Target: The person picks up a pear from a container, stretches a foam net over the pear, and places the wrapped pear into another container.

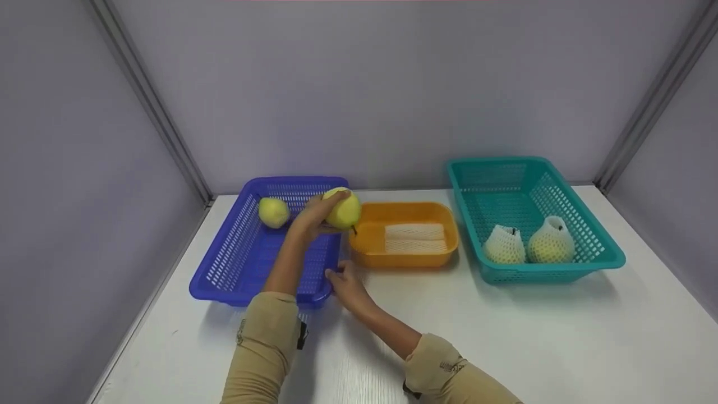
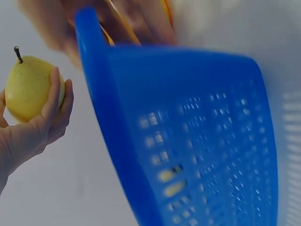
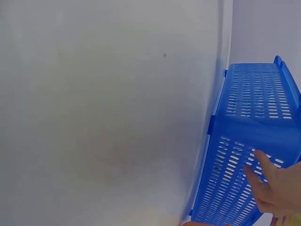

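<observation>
My left hand [image 1: 315,217] holds a yellow pear [image 1: 343,210] above the right side of the blue basket [image 1: 203,280]. The pear's dark stem points down and right in the head view. In the left wrist view the fingers wrap round the pear [image 2: 34,89] from one side. Another bare pear [image 1: 274,213] lies at the basket's back left. At the basket's front right corner is my right hand [image 1: 350,289], its fingers extended. The right wrist view shows its spread fingertips on the basket's perforated outer wall [image 3: 230,179].
An orange container [image 1: 403,259] stands right of the blue basket, with white foam net sleeves [image 1: 415,238] inside. Farther right, a green basket [image 1: 555,268] contains two pears in white foam nets [image 1: 505,245]. Walls stand behind and at both sides of the white table [image 1: 426,303].
</observation>
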A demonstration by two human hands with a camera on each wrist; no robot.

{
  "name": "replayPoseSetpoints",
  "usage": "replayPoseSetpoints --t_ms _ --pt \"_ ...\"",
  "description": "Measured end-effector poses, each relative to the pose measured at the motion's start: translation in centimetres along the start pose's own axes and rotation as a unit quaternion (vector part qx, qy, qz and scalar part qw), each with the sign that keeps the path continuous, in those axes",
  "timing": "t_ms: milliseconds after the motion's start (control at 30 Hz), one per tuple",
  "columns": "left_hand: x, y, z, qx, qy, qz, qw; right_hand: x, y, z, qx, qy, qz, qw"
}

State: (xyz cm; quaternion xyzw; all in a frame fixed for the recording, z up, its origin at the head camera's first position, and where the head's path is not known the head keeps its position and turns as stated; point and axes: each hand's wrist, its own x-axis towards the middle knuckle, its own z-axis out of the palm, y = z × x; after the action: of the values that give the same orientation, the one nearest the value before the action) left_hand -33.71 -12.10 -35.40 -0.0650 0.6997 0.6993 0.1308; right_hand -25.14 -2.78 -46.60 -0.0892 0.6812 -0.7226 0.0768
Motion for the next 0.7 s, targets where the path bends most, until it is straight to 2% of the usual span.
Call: replayPoseSetpoints --t_ms 100,200,367,500,633,700 --pt "0.0 -0.2 1.1 -0.017 -0.021 0.011 0.9996 -0.2 -0.4 -0.5 0.003 -0.029 0.008 0.9995" --pt "-0.1 -0.7 2.0 -0.057 -0.055 0.013 0.9968 -1.2 -1.9 -1.3 -0.019 -0.038 -0.01 0.9991" --pt "-0.6 -1.7 3.7 -0.128 -0.116 -0.014 0.9849 -2.5 -4.1 -3.2 -0.052 0.03 -0.086 0.9945" --pt "-1.3 -1.9 5.1 -0.156 -0.127 -0.023 0.9793 -2.8 -4.6 -5.2 -0.047 0.078 -0.13 0.9873" --pt "-1.8 -2.2 6.0 -0.183 -0.121 -0.014 0.9756 -3.3 -4.7 -7.1 -0.037 0.104 -0.161 0.9808" --pt "-2.0 -2.5 6.3 -0.188 -0.13 -0.016 0.9733 -3.4 -4.6 -7.7 -0.035 0.11 -0.186 0.9758"
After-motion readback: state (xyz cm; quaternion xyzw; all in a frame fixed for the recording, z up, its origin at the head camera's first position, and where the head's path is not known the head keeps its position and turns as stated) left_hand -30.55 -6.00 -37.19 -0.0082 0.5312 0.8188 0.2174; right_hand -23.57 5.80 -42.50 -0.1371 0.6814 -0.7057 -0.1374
